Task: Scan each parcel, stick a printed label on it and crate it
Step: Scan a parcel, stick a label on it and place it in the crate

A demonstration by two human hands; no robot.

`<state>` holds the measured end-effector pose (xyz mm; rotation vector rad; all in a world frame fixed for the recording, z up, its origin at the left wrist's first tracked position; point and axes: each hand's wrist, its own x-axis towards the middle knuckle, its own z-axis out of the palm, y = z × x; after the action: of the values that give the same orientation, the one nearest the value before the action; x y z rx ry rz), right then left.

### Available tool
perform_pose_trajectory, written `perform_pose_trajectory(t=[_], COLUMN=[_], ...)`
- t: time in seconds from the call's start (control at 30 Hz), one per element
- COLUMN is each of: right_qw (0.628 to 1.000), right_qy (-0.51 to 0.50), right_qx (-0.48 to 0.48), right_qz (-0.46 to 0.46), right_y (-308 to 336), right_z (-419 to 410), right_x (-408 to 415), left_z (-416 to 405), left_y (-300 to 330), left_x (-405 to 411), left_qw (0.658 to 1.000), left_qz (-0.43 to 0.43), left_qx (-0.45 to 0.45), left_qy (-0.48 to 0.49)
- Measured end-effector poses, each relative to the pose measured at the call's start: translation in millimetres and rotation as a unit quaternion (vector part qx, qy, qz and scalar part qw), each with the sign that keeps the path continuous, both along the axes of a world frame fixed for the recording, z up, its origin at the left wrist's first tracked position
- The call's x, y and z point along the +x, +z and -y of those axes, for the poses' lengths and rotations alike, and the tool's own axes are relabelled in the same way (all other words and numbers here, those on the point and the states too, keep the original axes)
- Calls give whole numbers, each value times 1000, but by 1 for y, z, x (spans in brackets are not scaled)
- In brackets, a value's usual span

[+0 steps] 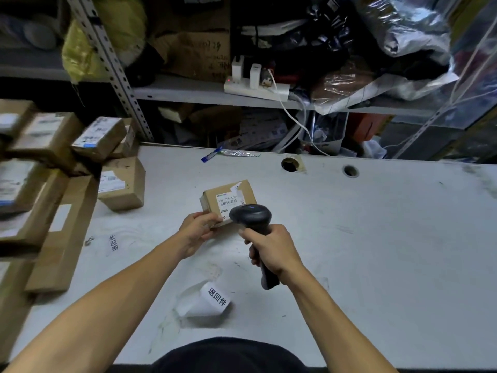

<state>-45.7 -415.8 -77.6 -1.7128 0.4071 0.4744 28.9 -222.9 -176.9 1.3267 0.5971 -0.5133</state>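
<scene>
Cluttered grey metal shelving [188,90] backs a scuffed white surface [376,238]. Near the surface's middle sits the small brown cardboard parcel [212,196]. The left hand [197,230] pinches the parcel's near corner, apparently to steady it with its white barcode label [227,201] facing up. The right hand [271,247] wraps the handle of a black handheld scanner [250,215], head poised just over that label, likely to read it. Nearer than the parcel lies a curled white printed label strip [212,300], presumably next. Left of the parcel, more brown boxes [121,184] are stacked.
</scene>
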Motion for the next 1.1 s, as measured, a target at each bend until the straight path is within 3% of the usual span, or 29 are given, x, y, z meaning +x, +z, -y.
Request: perform_pose_trajectory(t=[0.13,0.23,0.3,0.4,0.43,0.5,0.57,0.63,0.7,0.77,0.83,0.93,1.03,1.1], right_qw=[1000,997,985,968,963,951,940,938,937,924,911,929,992,998], right_qy=[-2,7,27,51,62,83,93,70,22,-11,-26,25,24,-11], right_qx=[1,-75,-169,-238,-251,-284,-315,-331,-349,-380,-386,-271,-85,45], right_qz=[-4,-2,-13,-61,-74,-94,-95,-71,-25,40,144,251,93,-31], right_y=[-8,-30,-51,-78,-86,-98,-105,-105,-103,-101,-100,-92,-72,-63], right_z=[3,11,18,29,31,32,30,26,22,16,10,-1,-16,-24], right_x=[-4,-12,-21,-37,-41,-46,-49,-51,-54,-61,-70,-76,-66,-56], left_z=[-4,-8,-10,-17,-18,-16,-9,0,6,6,2,-5,-8,-8], left_y=[-4,-6,1,16,21,29,27,19,9,5,4,16,33,43], left_x=[0,-1,-18,-58,-71,-91,-108,-124,-135,-139,-138,-127,-111,-101], left_qw=[996,963,923,880,858,768,681,641,625,648,702,786,830,848], left_qz=[3,17,75,223,230,210,202,200,202,200,208,241,298,333], left_qx=[88,261,370,376,380,435,502,548,581,576,530,419,317,266], left_qy=[-32,-58,-74,-184,-260,-421,-494,-499,-481,-456,-429,-385,-350,-315])
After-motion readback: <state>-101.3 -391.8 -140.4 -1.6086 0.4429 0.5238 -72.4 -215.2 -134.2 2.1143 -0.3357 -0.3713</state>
